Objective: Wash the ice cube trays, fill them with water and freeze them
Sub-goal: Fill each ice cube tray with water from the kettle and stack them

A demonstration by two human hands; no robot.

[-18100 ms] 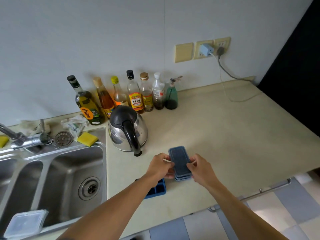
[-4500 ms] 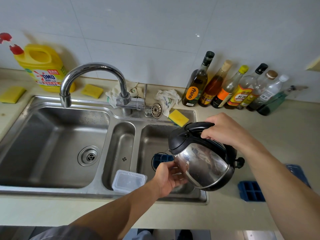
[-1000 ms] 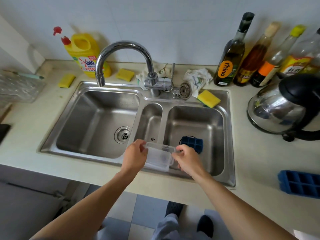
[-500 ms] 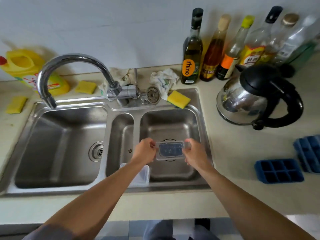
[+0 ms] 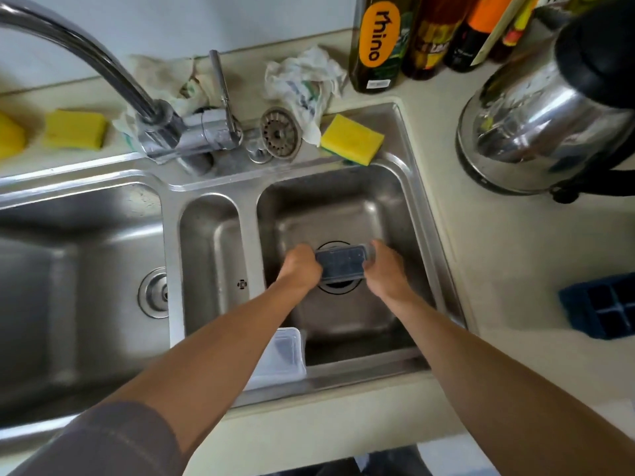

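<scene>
1. Your left hand [image 5: 302, 266] and right hand [image 5: 385, 269]: each grips one end of the lidded ice cube tray [image 5: 342, 264], low in the right sink basin [image 5: 395, 207], above the drain.
2. Second blue tray [image 5: 604, 309]: on the counter [image 5: 515, 269], right of the sink.
3. Clear plastic lid [image 5: 285, 355]: at the sink's front rim.

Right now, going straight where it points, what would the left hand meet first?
The left hand holds the lidded ice tray; beyond it, probably the right basin's back wall, though depth is unclear.
</scene>
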